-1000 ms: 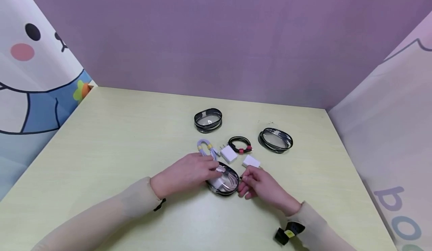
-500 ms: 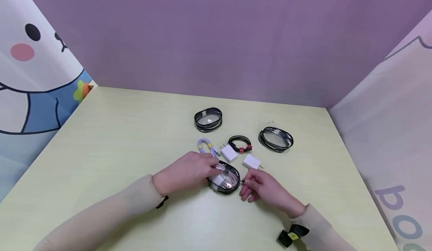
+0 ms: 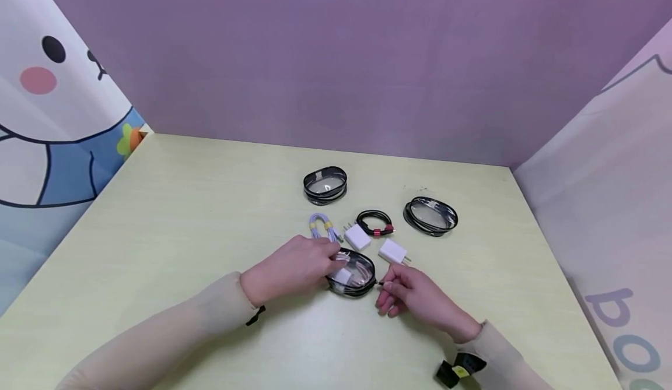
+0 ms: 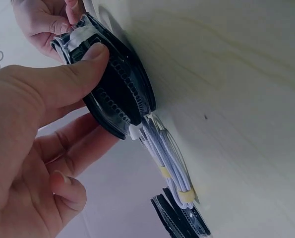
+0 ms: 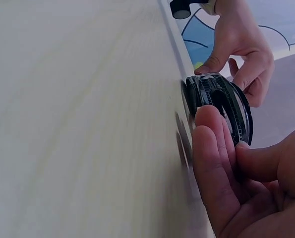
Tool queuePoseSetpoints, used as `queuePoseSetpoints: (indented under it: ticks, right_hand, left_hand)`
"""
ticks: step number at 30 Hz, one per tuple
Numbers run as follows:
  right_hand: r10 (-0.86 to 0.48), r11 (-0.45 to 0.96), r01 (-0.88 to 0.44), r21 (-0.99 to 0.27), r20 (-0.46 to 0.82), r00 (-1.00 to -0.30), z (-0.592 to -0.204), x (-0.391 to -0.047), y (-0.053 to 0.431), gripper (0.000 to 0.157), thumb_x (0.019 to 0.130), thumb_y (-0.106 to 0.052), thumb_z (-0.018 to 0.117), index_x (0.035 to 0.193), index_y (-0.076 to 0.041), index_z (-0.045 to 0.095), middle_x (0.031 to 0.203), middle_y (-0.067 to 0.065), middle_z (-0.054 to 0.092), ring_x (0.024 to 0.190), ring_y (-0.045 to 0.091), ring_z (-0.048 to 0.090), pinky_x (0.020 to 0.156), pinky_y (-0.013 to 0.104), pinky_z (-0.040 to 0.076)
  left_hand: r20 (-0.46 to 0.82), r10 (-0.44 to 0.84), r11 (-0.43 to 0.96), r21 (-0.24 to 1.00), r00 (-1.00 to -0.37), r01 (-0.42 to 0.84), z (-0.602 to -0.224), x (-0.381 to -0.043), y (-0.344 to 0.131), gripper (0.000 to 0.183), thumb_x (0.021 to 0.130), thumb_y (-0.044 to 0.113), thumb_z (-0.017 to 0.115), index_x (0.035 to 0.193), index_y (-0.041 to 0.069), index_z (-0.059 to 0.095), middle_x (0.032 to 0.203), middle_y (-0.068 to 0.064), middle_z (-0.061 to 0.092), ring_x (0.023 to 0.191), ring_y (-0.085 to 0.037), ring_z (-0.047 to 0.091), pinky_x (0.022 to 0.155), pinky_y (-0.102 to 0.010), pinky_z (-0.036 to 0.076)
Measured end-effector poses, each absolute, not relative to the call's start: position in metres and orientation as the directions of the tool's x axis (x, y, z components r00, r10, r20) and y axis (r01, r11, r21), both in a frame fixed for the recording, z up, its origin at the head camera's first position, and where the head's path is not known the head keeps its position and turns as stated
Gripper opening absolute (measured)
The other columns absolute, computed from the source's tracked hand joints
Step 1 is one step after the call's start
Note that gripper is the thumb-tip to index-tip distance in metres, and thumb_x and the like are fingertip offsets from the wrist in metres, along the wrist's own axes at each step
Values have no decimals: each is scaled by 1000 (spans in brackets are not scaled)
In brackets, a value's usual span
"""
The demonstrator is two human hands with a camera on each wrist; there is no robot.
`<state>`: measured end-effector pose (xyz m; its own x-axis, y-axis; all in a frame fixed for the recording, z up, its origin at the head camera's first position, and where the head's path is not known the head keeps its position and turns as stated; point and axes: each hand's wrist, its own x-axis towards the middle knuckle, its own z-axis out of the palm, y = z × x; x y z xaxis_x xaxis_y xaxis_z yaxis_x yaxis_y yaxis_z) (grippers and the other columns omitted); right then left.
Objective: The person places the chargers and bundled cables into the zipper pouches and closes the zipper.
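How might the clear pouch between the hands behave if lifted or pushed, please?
The pouch will probably keep its shape, as its black rim forms a firm-looking oval. Its contents may shift, since a white block and a pale cable lie inside. Being wide and low, it seems unlikely to tip.

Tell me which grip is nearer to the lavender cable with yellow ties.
Left. The left grip is just in front of the lavender cable; the right grip is farther off, right of the held black case.
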<state>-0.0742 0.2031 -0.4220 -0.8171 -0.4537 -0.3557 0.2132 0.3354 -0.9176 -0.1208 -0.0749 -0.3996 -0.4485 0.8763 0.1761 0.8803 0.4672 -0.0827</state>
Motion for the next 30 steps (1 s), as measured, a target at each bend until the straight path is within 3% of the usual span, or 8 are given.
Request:
queuePoseSetpoints:
  ticks: [6,18,30]
  right_hand:
    - [-464,313,223,-923,-353,-812,-420,-73,202,11,103,-1,45,98,5,52,90,17,70,79,30,70,67,36,59]
    - [-518,272,217,-937,-333,-788,-425,-73,196,9,103,0,46,97,5,52,90,18,71,78,27,71,67,36,60]
    - [-538,244,265,-933,-357,-764,-426,-71,189,12,103,-3,46,99,6,53,91,21,71,77,26,70,67,36,60]
  left_hand:
    - [167,864,494,-95,-475,864,-401,-119,-71,38,75,35,86,108,19,74,93,0,64,82,-16,64,56,-32,54]
    - [143,840,537,-90,-523,839,-401,-113,-65,38,77,40,85,105,16,74,90,-2,64,74,-15,62,54,-33,53]
    - [143,838,540,-79,-527,838,-400,-113,-63,36,78,40,83,102,16,74,90,-2,64,74,-15,61,54,-32,52]
